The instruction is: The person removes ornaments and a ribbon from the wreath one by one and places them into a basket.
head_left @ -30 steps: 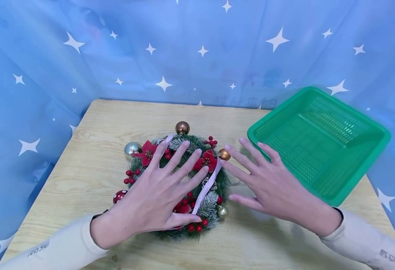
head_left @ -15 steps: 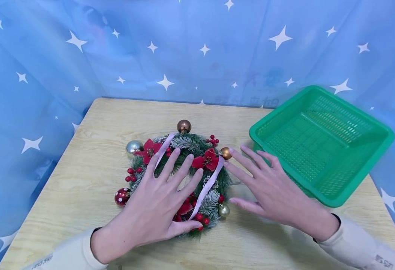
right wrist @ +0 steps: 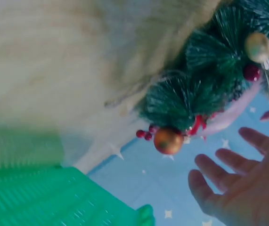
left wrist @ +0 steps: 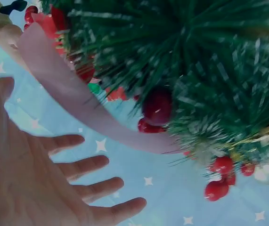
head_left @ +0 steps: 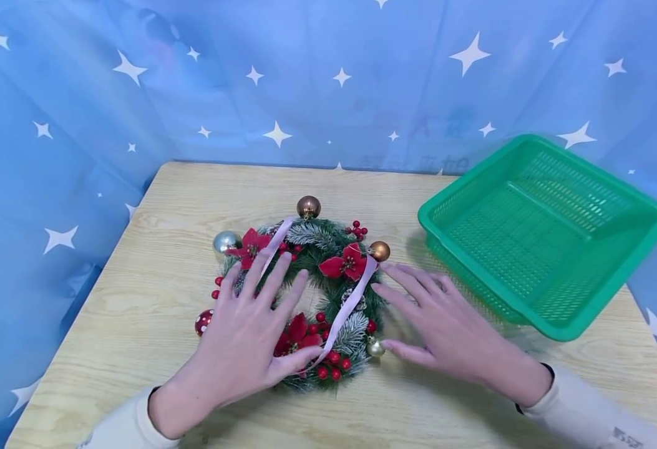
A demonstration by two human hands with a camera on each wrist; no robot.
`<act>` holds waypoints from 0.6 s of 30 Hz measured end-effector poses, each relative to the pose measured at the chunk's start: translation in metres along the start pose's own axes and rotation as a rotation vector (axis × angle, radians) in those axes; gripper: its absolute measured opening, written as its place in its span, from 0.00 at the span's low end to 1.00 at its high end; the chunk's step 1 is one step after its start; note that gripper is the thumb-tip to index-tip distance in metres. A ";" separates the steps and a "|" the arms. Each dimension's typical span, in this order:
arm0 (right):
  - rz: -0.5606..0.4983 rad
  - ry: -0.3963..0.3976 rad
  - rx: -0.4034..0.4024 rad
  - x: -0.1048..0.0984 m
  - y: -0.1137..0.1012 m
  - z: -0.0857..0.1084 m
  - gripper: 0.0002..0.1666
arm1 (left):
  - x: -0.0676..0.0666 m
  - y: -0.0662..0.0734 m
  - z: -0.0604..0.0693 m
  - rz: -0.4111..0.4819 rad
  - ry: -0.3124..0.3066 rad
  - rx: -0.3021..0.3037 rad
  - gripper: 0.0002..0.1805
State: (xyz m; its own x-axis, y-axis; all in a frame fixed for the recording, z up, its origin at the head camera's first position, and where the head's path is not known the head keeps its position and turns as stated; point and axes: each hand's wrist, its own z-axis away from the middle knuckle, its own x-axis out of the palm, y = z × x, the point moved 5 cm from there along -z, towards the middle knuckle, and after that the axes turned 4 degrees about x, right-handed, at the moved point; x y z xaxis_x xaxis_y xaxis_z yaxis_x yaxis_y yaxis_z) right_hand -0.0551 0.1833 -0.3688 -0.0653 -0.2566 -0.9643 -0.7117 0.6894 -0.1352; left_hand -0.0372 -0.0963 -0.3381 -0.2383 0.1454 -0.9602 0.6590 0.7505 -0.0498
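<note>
A green Christmas wreath (head_left: 311,234) lies on the table, trimmed with red poinsettias, berries, frosted sprigs and a pale pink ribbon (head_left: 344,318). Baubles stick out round its rim: a brown one (head_left: 308,206), a silver-blue one (head_left: 228,242), a copper one (head_left: 380,251) and others. My left hand (head_left: 244,340) is spread over the wreath's lower left part, fingers straight and apart. In the left wrist view a gap shows between that hand and the ribbon. Beside the wreath's right edge is my right hand (head_left: 446,324), its fingers extended near the copper bauble and holding nothing.
A green plastic basket (head_left: 463,262) with perforated sides stands at the right of the wooden table (head_left: 137,299). Behind the table hangs a blue curtain (head_left: 328,75) with white stars.
My left hand has drawn down and left, uncovering more of the wreath's middle. The right hand has lowered slightly. The whole head view has shifted a little.
</note>
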 end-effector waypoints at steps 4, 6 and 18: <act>-0.067 -0.027 0.035 0.006 -0.001 0.007 0.50 | 0.003 -0.008 0.005 0.044 0.042 -0.057 0.57; -0.097 -0.044 0.059 0.009 -0.003 0.010 0.50 | 0.004 -0.012 0.009 0.075 0.059 -0.095 0.58; -0.338 -0.063 0.269 0.020 -0.008 0.024 0.44 | 0.012 -0.028 0.032 0.125 0.089 -0.343 0.52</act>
State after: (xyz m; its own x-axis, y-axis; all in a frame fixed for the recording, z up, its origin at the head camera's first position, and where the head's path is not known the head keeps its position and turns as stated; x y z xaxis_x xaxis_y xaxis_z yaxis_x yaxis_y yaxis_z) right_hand -0.0337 0.1886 -0.3927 0.1888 -0.4622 -0.8665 -0.4773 0.7279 -0.4923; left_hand -0.0358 -0.1357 -0.3566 -0.2421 0.2943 -0.9245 0.4129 0.8936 0.1763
